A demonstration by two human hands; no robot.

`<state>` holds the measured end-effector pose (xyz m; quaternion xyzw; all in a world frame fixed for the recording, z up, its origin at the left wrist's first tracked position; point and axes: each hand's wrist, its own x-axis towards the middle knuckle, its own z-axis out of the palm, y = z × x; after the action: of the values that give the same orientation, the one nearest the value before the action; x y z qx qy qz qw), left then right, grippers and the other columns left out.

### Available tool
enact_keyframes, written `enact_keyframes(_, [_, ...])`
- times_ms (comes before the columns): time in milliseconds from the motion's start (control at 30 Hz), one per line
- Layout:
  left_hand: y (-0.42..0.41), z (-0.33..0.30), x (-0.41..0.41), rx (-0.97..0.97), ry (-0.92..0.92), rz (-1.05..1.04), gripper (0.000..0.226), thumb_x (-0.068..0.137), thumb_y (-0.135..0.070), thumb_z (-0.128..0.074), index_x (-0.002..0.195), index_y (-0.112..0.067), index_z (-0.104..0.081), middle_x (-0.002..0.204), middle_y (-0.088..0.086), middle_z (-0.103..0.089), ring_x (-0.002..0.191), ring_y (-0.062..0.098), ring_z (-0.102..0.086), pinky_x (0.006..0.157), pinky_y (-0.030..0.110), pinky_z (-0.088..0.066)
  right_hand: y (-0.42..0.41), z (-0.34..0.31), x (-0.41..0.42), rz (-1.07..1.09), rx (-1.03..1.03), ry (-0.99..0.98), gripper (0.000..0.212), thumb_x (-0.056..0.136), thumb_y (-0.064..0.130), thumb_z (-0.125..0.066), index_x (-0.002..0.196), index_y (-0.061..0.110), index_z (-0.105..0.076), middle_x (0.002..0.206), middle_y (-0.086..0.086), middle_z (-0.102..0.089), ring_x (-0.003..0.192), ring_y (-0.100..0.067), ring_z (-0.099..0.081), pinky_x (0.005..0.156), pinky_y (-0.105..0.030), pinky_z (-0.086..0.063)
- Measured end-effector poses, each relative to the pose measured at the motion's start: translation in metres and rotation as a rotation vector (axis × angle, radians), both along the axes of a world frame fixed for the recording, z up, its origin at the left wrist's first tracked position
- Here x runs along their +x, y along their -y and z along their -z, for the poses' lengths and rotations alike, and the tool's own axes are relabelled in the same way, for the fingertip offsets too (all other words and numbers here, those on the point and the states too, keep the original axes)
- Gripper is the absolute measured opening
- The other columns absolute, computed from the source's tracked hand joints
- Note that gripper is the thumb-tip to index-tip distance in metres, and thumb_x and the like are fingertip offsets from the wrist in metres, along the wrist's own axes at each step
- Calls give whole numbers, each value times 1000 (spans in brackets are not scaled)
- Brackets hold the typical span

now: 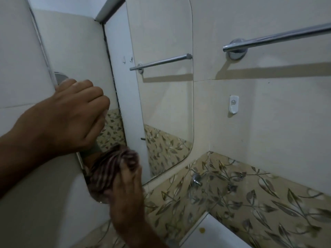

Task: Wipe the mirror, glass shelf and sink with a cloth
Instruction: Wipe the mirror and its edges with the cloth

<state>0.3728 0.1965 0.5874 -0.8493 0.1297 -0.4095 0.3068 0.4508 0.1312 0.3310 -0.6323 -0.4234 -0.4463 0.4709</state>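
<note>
The striped cloth (109, 169), bunched in the right hand's (125, 183) curled fingers, presses the mirror's (161, 104) lower left corner. The left hand (71, 115) grips what may be the mirror's left edge. The tall mirror hangs on cream tiles above a leaf-patterned band (250, 194); right, a chrome towel rail (277, 37) and a white hook (234, 104) bearing a small emblem, unreadable.

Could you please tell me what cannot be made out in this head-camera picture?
- Cloth: motion-blurred in the head view; its pattern is unclear.
- Mirror: its lower left corner is hidden by the right hand and cloth.
- Left hand: its fingers curl out of sight.
- Sink: cut off by the bottom edge.
</note>
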Motion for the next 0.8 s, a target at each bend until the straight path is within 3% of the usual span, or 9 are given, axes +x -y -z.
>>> enact_keyframes(67, [1,-1,-1,-12,-17,-20,38,97,-28,-30,77,-8,-55,75,10,-50,71,30,-43,71,47,-34,16,-30,23,-88,107,-238,54,106,45,-31,155,32,-13,165,12,-7,153,-25,-15,110,-49,-44])
enact_keyframes(133, [0,-2,-2,-17,-26,-24,39,97,-29,-30,77,-8,-56,75,10,-50,72,29,-42,72,46,-34,29,-59,58,1,257,-421,51,105,53,-19,154,48,-5,165,19,-1,152,-23,-21,106,-49,-49])
enact_keyframes(333, [6,-2,-6,-24,-36,-10,32,97,-25,-34,80,-7,-55,78,10,-50,75,28,-42,75,42,-31,51,-73,132,88,521,-683,52,108,38,-28,154,14,-33,166,1,-19,147,-13,-28,108,-41,-44])
enact_keyframes(433, [7,-2,-7,-35,-41,-12,29,96,-25,-36,81,-9,-54,78,8,-50,75,25,-39,76,36,-26,35,-66,90,39,459,-547,56,106,47,-24,157,24,-24,166,4,-16,150,-19,-26,110,-47,-44])
enact_keyframes(533, [10,-3,-8,-44,-43,-10,28,96,-24,-36,80,-9,-53,78,7,-49,74,24,-39,76,35,-25,12,-29,36,-62,192,-316,53,108,42,-31,158,34,-13,166,-5,-18,152,-25,-22,115,-44,-39])
enact_keyframes(600, [10,-4,-9,-47,-45,-10,28,97,-23,-36,80,-9,-53,78,6,-48,74,24,-38,76,35,-24,-2,4,10,-98,-34,-236,54,108,40,-39,156,38,-15,165,-6,-22,152,-26,-21,117,-45,-36])
enact_keyframes(667, [9,-4,-9,-50,-53,-10,27,97,-23,-36,79,-10,-52,78,5,-47,74,23,-37,76,34,-24,-4,28,-3,-126,-221,-90,50,107,39,-42,154,38,-27,163,4,-28,151,-27,-25,116,-45,-37])
enact_keyframes(733, [9,-2,-9,-58,-60,-11,27,97,-23,-37,79,-11,-53,78,5,-47,74,23,-37,75,33,-23,4,33,2,-81,-239,197,43,106,31,-44,148,25,-34,162,4,-30,145,-37,-34,116,-43,-36])
enact_keyframes(800, [10,-2,-10,-61,-55,-16,26,96,-23,-37,79,-11,-53,78,5,-48,74,22,-37,76,32,-21,17,7,12,-120,-176,193,44,108,31,-38,150,30,-29,163,8,-24,144,-40,-36,119,-45,-33])
